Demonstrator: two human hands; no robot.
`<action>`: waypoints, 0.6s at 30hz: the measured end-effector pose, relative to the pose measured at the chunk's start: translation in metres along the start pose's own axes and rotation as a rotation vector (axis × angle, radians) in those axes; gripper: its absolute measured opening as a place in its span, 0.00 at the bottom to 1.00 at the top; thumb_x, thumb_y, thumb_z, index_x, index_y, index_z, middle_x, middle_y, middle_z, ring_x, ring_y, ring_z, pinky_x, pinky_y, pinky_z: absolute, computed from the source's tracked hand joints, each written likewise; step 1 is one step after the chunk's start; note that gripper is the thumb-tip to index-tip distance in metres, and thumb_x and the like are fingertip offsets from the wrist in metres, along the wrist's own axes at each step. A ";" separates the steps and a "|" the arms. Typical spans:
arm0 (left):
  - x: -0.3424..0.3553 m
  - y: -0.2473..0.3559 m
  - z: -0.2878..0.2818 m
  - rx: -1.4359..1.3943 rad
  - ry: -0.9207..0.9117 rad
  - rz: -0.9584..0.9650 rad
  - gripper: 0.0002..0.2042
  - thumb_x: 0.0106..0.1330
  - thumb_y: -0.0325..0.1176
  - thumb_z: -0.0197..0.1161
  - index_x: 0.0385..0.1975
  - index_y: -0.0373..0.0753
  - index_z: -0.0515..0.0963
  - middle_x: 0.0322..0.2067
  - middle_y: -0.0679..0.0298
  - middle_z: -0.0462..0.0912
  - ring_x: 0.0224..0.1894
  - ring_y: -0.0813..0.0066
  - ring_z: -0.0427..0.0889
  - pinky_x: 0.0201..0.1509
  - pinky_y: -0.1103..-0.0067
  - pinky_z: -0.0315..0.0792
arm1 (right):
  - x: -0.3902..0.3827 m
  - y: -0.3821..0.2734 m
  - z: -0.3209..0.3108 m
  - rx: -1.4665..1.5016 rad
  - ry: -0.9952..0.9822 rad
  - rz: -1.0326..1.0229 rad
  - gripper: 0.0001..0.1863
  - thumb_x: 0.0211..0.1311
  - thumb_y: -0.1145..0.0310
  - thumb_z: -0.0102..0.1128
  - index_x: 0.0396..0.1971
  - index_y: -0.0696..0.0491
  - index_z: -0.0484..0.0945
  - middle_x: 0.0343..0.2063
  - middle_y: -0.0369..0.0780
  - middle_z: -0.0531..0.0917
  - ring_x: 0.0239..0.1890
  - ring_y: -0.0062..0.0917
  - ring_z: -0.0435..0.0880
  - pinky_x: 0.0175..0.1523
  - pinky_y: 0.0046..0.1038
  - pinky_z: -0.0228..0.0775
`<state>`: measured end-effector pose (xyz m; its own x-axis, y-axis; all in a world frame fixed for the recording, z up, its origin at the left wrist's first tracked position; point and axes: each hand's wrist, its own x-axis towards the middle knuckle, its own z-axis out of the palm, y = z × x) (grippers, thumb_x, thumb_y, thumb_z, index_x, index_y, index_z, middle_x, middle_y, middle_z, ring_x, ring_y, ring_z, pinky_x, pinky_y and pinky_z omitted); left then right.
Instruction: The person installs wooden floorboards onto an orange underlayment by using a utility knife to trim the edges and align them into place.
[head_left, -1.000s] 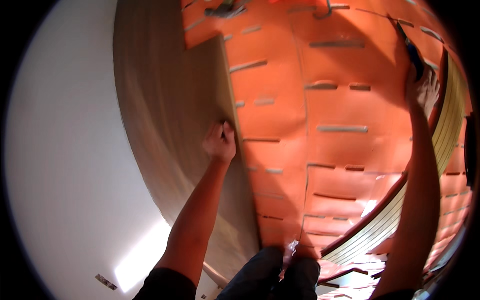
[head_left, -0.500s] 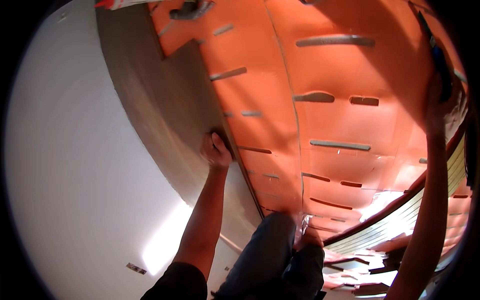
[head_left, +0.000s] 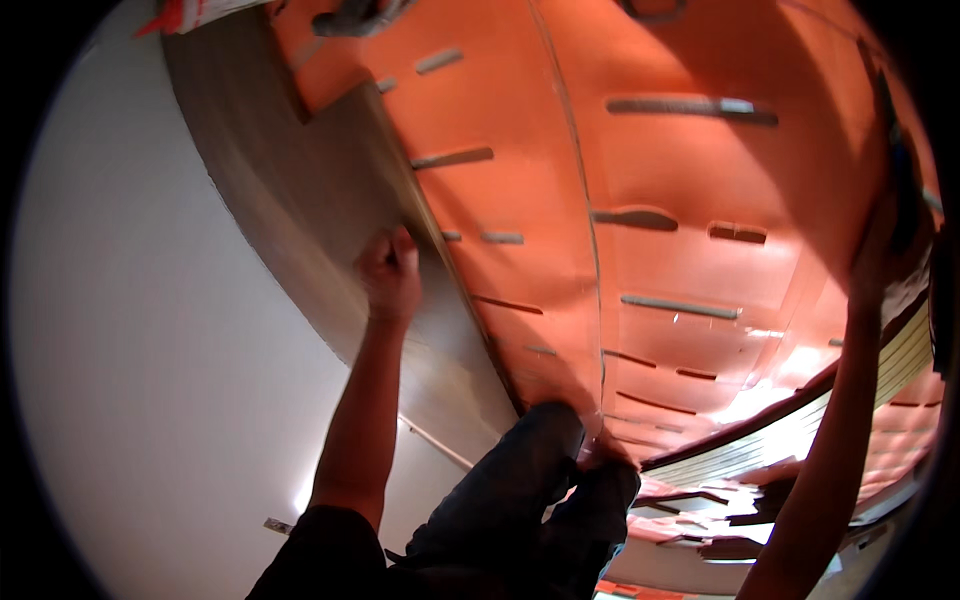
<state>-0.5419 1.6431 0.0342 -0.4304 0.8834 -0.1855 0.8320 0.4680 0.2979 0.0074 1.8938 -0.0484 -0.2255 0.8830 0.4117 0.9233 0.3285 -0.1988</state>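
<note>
My left hand (head_left: 391,275) is closed in a fist over the brown floor planks (head_left: 345,160), near the edge where they meet the orange underlayment (head_left: 520,90). Nothing shows between its fingers, and contact with the plank cannot be made out. The planks run along the white wall, their far ends stepped. At the right rim my right hand (head_left: 885,255) is wrapped round a long, dark, narrow tool (head_left: 903,175) with a blue part. Blur and shadow hide its exact kind.
The underlayment has several slots showing grey beneath. A white, red-tipped object (head_left: 190,12) and a grey-black object (head_left: 358,17) lie at the far end. My knees (head_left: 535,440) are low in the middle. A pale ribbed strip (head_left: 745,445) and dark plank pieces (head_left: 735,548) lie lower right.
My left fist has moved left and slightly up in the picture, away from the plank edge. My right hand stays round the tool, slightly lower at the rim. The view has shifted slightly.
</note>
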 end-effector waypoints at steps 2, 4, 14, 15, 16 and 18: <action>0.072 0.021 -0.014 -0.152 0.097 -0.111 0.22 0.76 0.44 0.58 0.20 0.36 0.72 0.19 0.67 0.69 0.24 0.79 0.67 0.29 0.73 0.63 | -0.006 0.001 -0.005 -0.003 0.012 -0.002 0.21 0.70 0.59 0.66 0.51 0.62 0.80 0.42 0.51 0.87 0.40 0.46 0.86 0.46 0.42 0.79; 0.152 0.022 -0.022 -0.103 0.292 -0.094 0.21 0.76 0.43 0.56 0.22 0.35 0.74 0.19 0.55 0.75 0.21 0.65 0.71 0.28 0.66 0.67 | -0.011 -0.003 -0.014 0.002 0.014 0.014 0.21 0.71 0.60 0.66 0.51 0.63 0.80 0.42 0.51 0.87 0.39 0.46 0.86 0.46 0.42 0.79; 0.242 0.052 0.016 -0.003 0.338 -0.193 0.24 0.74 0.51 0.58 0.22 0.36 0.75 0.23 0.49 0.79 0.29 0.42 0.80 0.33 0.57 0.72 | 0.025 -0.036 -0.019 0.151 -0.097 0.050 0.26 0.78 0.52 0.52 0.52 0.64 0.76 0.55 0.52 0.85 0.48 0.48 0.87 0.52 0.41 0.79; 0.243 0.053 0.016 0.001 0.330 -0.189 0.24 0.74 0.51 0.58 0.21 0.36 0.75 0.23 0.49 0.79 0.29 0.42 0.80 0.33 0.56 0.72 | 0.030 -0.038 -0.019 0.162 -0.097 0.044 0.26 0.78 0.52 0.52 0.53 0.63 0.75 0.56 0.52 0.85 0.48 0.48 0.87 0.52 0.41 0.79; 0.241 0.055 0.017 0.005 0.325 -0.187 0.24 0.73 0.51 0.58 0.21 0.36 0.75 0.23 0.49 0.79 0.29 0.41 0.80 0.33 0.56 0.72 | 0.034 -0.043 -0.021 0.167 -0.102 0.044 0.26 0.78 0.52 0.52 0.54 0.63 0.75 0.56 0.52 0.84 0.48 0.48 0.87 0.52 0.41 0.79; 0.242 0.052 0.015 0.040 0.311 -0.190 0.23 0.73 0.50 0.58 0.22 0.38 0.76 0.24 0.51 0.80 0.30 0.42 0.81 0.33 0.56 0.73 | 0.044 -0.053 -0.022 0.170 -0.106 0.027 0.27 0.79 0.51 0.51 0.56 0.62 0.72 0.57 0.52 0.84 0.47 0.48 0.87 0.51 0.42 0.79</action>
<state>-0.5976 1.8807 -0.0096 -0.6591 0.7495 0.0615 0.7376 0.6282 0.2477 -0.0444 1.9081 -0.0004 -0.2412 0.9196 0.3101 0.8656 0.3483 -0.3597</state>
